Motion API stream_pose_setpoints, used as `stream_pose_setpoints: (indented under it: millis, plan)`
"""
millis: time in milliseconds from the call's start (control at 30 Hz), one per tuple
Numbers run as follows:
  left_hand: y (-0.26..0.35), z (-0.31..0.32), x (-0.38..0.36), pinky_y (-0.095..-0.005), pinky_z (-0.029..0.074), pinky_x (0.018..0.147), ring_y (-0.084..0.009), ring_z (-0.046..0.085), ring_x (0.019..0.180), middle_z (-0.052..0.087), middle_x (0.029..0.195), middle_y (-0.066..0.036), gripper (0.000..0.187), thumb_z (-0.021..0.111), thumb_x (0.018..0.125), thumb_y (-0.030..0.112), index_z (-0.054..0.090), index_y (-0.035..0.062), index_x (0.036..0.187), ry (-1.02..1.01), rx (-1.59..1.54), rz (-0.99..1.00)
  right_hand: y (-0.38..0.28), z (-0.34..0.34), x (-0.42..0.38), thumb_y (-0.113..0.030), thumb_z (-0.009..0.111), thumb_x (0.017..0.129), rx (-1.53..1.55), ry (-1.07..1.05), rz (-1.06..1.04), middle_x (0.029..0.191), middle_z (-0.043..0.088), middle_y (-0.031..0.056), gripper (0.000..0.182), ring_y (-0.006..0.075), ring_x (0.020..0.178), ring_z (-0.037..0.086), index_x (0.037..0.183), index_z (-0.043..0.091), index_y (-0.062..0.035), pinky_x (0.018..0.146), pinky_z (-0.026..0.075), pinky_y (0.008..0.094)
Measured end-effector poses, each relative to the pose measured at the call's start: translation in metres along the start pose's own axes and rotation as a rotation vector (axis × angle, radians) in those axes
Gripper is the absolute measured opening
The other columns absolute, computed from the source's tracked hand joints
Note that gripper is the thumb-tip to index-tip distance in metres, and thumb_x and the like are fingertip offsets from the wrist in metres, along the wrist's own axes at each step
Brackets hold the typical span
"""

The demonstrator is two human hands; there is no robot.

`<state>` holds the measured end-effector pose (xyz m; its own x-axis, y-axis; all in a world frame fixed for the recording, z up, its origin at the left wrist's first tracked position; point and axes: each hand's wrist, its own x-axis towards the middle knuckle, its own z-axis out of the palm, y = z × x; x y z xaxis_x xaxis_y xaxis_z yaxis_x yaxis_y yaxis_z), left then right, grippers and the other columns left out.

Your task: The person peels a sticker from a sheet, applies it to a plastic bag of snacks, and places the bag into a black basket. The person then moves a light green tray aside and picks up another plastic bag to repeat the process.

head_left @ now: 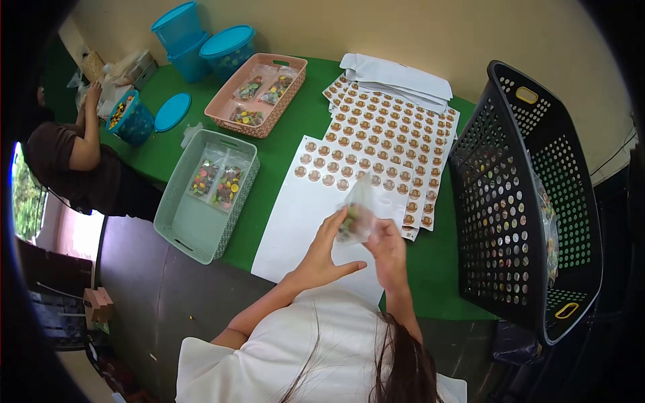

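A clear plastic bag [356,218] with small colourful pieces in it is held up over the white sheet. My left hand [326,255] is at the bag's left side, its fingertips on the plastic and its thumb stretched out below. My right hand [388,248] pinches the bag's lower right edge. Beneath and beyond the bag lie sheets of round brown stickers [376,127]; the nearest sheet [289,221] has a bare white lower part.
Left of the sheets sit a grey-green basket [164,225] and a pink basket [285,111], both holding filled bags. A tall black basket [531,201] stands right. Blue tubs [228,57] are at the back. Another person [80,154] works at far left.
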<state>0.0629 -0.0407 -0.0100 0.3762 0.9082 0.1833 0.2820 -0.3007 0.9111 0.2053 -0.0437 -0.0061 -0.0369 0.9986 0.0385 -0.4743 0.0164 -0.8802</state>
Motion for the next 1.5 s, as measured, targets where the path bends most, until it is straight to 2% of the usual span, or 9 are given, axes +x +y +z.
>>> stream_pose_setpoints:
  millis: [200, 233, 333, 400, 533, 600, 700, 1033, 1500]
  plan:
    - [-0.014, -0.004, 0.000, -0.0319, 0.042, 0.079, -0.0216, 0.053, 0.091, 0.052, 0.099, -0.014, 0.049, 0.055, 0.077, 0.010, 0.029, -0.0005, 0.117, 0.196, -0.317, -0.095, -0.011, 0.004, -0.006, -0.006, 0.051, 0.078, -0.116, -0.276, -0.044, 0.122, 0.036, 0.0183, 0.032, 0.0216, 0.111, 0.037, 0.108, 0.041, 0.0004, 0.090, 0.031, 0.0348]
    - [-0.014, -0.007, -0.002, -0.0309, 0.042, 0.077, -0.0196, 0.052, 0.090, 0.051, 0.099, -0.014, 0.045, 0.054, 0.078, 0.010, 0.030, -0.0002, 0.115, 0.194, -0.395, -0.158, -0.004, -0.002, -0.003, -0.008, 0.057, 0.074, -0.363, -0.192, -0.172, 0.118, 0.038, 0.0152, 0.038, 0.0211, 0.108, 0.039, 0.108, 0.041, -0.0018, 0.088, 0.034, 0.0336]
    - [-0.008, -0.011, -0.005, -0.0285, 0.043, 0.076, -0.0155, 0.051, 0.091, 0.051, 0.097, -0.013, 0.036, 0.053, 0.080, 0.012, 0.035, -0.0015, 0.108, 0.187, -0.512, -0.226, -0.006, 0.001, 0.002, -0.013, 0.064, 0.070, -0.596, 0.070, -0.139, 0.114, 0.040, 0.0132, 0.047, 0.0212, 0.106, 0.040, 0.109, 0.041, -0.0019, 0.086, 0.035, 0.0333]
    - [-0.007, -0.011, -0.007, -0.0266, 0.044, 0.074, -0.0153, 0.052, 0.087, 0.051, 0.095, -0.011, 0.033, 0.053, 0.079, 0.011, 0.039, -0.0012, 0.106, 0.164, -0.554, -0.201, -0.001, 0.000, 0.003, -0.019, 0.066, 0.068, -0.603, 0.031, -0.061, 0.115, 0.039, 0.0126, 0.054, 0.0211, 0.106, 0.040, 0.111, 0.040, -0.0017, 0.085, 0.036, 0.0340]
    - [0.005, -0.012, -0.007, -0.0256, 0.044, 0.073, -0.0153, 0.052, 0.088, 0.051, 0.095, -0.010, 0.035, 0.055, 0.078, 0.014, 0.040, -0.0009, 0.107, 0.120, -0.643, -0.285, 0.016, -0.002, 0.000, -0.023, 0.062, 0.073, -0.546, -0.055, -0.007, 0.105, 0.047, 0.0128, 0.044, 0.0176, 0.095, 0.047, 0.105, 0.045, 0.0008, 0.080, 0.038, 0.0327]
    - [0.008, -0.014, -0.005, -0.0266, 0.043, 0.075, -0.0162, 0.051, 0.091, 0.050, 0.095, -0.010, 0.045, 0.058, 0.076, 0.015, 0.037, -0.0004, 0.113, 0.056, -0.512, -0.320, 0.011, 0.000, -0.001, -0.022, 0.058, 0.077, -0.369, -0.098, 0.190, 0.091, 0.053, 0.0100, 0.033, 0.0133, 0.083, 0.051, 0.098, 0.048, 0.0024, 0.075, 0.041, 0.0275]
    - [0.007, -0.012, -0.003, -0.0274, 0.042, 0.077, -0.0172, 0.050, 0.092, 0.050, 0.097, -0.011, 0.052, 0.060, 0.074, 0.014, 0.035, -0.0005, 0.117, 0.072, -0.407, -0.235, 0.007, 0.006, -0.002, -0.020, 0.053, 0.081, -0.268, -0.048, 0.122, 0.082, 0.056, 0.0070, 0.028, 0.0101, 0.075, 0.051, 0.095, 0.049, 0.0031, 0.069, 0.042, 0.0232]
    - [0.012, -0.016, 0.000, -0.0266, 0.044, 0.074, -0.0168, 0.052, 0.090, 0.050, 0.099, -0.014, 0.049, 0.059, 0.074, 0.011, 0.036, -0.0027, 0.116, 0.100, -0.523, -0.295, 0.002, 0.004, -0.005, -0.021, 0.049, 0.083, -0.199, -0.109, 0.181, 0.090, 0.055, 0.0080, 0.031, 0.0095, 0.081, 0.051, 0.102, 0.047, 0.0031, 0.071, 0.042, 0.0221]
    - [0.002, -0.007, 0.000, -0.0261, 0.042, 0.077, -0.0150, 0.050, 0.092, 0.047, 0.101, -0.014, 0.041, 0.054, 0.077, 0.010, 0.038, -0.0037, 0.112, 0.179, -0.547, -0.298, 0.006, -0.004, -0.005, -0.010, 0.059, 0.075, -0.310, -0.191, 0.195, 0.095, 0.054, 0.0082, 0.040, 0.0111, 0.083, 0.053, 0.109, 0.043, 0.0019, 0.072, 0.044, 0.0237]
